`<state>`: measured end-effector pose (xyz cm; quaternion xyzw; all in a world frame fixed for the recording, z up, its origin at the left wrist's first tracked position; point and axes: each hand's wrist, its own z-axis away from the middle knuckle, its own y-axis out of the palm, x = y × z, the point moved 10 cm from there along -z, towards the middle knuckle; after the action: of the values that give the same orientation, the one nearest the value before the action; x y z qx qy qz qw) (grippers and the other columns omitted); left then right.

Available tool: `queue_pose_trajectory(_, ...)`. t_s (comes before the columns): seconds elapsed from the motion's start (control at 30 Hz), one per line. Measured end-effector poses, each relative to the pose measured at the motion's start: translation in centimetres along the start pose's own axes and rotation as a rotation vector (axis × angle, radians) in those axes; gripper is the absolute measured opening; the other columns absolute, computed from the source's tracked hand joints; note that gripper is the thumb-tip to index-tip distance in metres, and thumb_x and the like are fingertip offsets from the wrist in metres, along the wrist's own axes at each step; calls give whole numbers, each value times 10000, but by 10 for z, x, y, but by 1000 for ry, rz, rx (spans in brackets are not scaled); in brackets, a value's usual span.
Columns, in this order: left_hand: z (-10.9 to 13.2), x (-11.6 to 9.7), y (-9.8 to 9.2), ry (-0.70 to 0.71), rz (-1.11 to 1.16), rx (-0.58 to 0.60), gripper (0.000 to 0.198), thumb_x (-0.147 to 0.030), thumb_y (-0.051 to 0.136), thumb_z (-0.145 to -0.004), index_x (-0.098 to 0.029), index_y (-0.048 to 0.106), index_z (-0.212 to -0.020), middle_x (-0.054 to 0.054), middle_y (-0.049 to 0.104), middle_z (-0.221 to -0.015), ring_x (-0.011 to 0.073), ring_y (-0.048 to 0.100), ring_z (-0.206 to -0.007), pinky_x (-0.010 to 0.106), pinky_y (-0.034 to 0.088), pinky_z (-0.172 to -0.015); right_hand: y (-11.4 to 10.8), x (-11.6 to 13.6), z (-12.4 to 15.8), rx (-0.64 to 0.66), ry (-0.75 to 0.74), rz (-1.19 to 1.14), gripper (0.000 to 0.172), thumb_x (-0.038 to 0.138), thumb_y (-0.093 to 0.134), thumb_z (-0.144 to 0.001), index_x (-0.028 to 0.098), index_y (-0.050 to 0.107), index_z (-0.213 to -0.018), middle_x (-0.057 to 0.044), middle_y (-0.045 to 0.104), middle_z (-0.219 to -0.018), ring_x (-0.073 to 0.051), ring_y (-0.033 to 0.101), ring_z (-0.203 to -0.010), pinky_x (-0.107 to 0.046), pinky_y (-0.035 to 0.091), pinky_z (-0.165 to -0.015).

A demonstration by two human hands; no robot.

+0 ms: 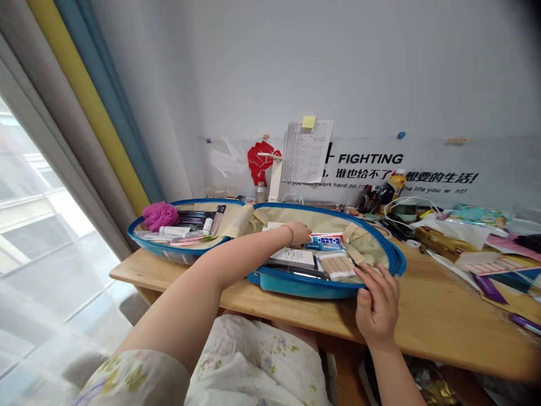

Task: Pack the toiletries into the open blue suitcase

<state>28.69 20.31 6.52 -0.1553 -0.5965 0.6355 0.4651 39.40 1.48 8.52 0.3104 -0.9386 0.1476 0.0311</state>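
A blue suitcase [308, 286] lies spread open on the wooden desk, beige lining showing in both halves. My left hand [297, 232] reaches into its right half, beside a toothpaste box [332, 239] and a blue tube [324, 247]. The fingertips point down and are largely hidden, so I cannot see whether they hold anything. At the near right corner, my right hand [379, 299] rests on the rim with its fingers stretched out. Close to those fingers lies a pack of cotton swabs [337, 265]. A white box [291, 259] is left of the swabs.
The suitcase's left half holds a pink bath puff [160, 215], a white tube [174, 231] and dark slim items. Clutter covers the desk's right side, including a brown pouch [446, 242] and a purple packet [489, 288]. A white lamp [275, 179] and a bottle [397, 183] stand behind.
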Motion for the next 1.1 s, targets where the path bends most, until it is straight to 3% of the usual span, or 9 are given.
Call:
queue_pose_trajectory(0.27, 4, -1, -1, 6, -5, -28, 247, -171, 537, -882, -185, 697, -1069, 153, 647, -1136, 259, 594, -1067, 324, 486, -821, 2, -3, 2, 11, 8, 2, 323, 239, 418, -922, 213, 636, -1159, -107, 655, -1157, -291, 491, -1259, -535, 351, -1051)
queue_pose_trajectory(0.4, 8, 12, -10, -13, 16, -58, 329, -99, 541, -859, -201, 666, -1146, 130, 637, -1174, 246, 586, -1096, 306, 477, -829, 3, -4, 3, 27, 24, 12, 330, 256, 404, -926, 211, 631, -1161, -115, 648, -1169, -300, 487, -1265, -548, 347, -1054)
queue_pose_trajectory(0.47, 16, 28, -18, -44, 27, -89, 428, -53, 506, -856, -213, 614, -1239, 123, 609, -1232, 235, 576, -1126, 303, 472, -852, 2, -4, 3, 24, 18, 12, 334, 255, 399, -928, 213, 629, -1166, -115, 649, -1171, -302, 488, -1267, -551, 343, -1056)
queue_pose_trajectory(0.57, 41, 69, -35, -159, 96, -207, 452, -66, 461, -883, -219, 572, -1293, 108, 579, -1280, 214, 569, -1145, 294, 452, -912, 2, -3, 2, 18, 13, 9, 327, 253, 402, -928, 208, 633, -1155, -116, 655, -1160, -301, 495, -1262, -544, 346, -1055)
queue_pose_trajectory(0.7, 110, 141, -44, -415, 204, -391, 347, -218, 405, -946, -211, 619, -1219, 69, 624, -1229, 193, 586, -1113, 267, 430, -948, 2, -5, 2, 20, 32, 14, 325, 282, 402, -932, 202, 650, -1127, -118, 666, -1133, -306, 509, -1250, -545, 331, -1067)
queue_pose_trajectory(0.8, 183, 196, -21, -702, 224, -378, 367, -281, 363, -957, -246, 609, -1228, 35, 655, -1217, 196, 603, -1090, 256, 439, -916, 2, -4, 2, 10, 28, 15, 337, 289, 389, -938, 194, 652, -1127, -123, 667, -1130, -309, 509, -1250, -547, 316, -1077)
queue_pose_trajectory(0.9, 256, 235, 19, -963, 235, -257, 404, -290, 332, -956, -283, 573, -1280, 22, 674, -1200, 207, 619, -1081, 259, 447, -891, 2, -2, 1, 1, 19, 15, 335, 286, 392, -941, 187, 650, -1132, -127, 666, -1129, -311, 503, -1253, -546, 312, -1079)
queue_pose_trajectory(1.0, 305, 249, 66, -1095, 285, -74, 422, -279, 341, -942, -295, 549, -1309, 21, 670, -1221, 204, 619, -1093, 255, 447, -892, 2, -1, 1, -2, 9, 11, 333, 281, 396, -944, 178, 651, -1131, -131, 666, -1124, -313, 503, -1254, -548, 321, -1075)
queue_pose_trajectory(1.1, 320, 244, 102, -1122, 344, 54, 431, -267, 422, -902, -250, 560, -1310, 46, 670, -1232, 188, 630, -1076, 218, 454, -869, 3, -3, 1, -1, 11, 9, 338, 285, 394, -945, 175, 650, -1137, -130, 664, -1131, -316, 497, -1262, -558, 327, -1077)
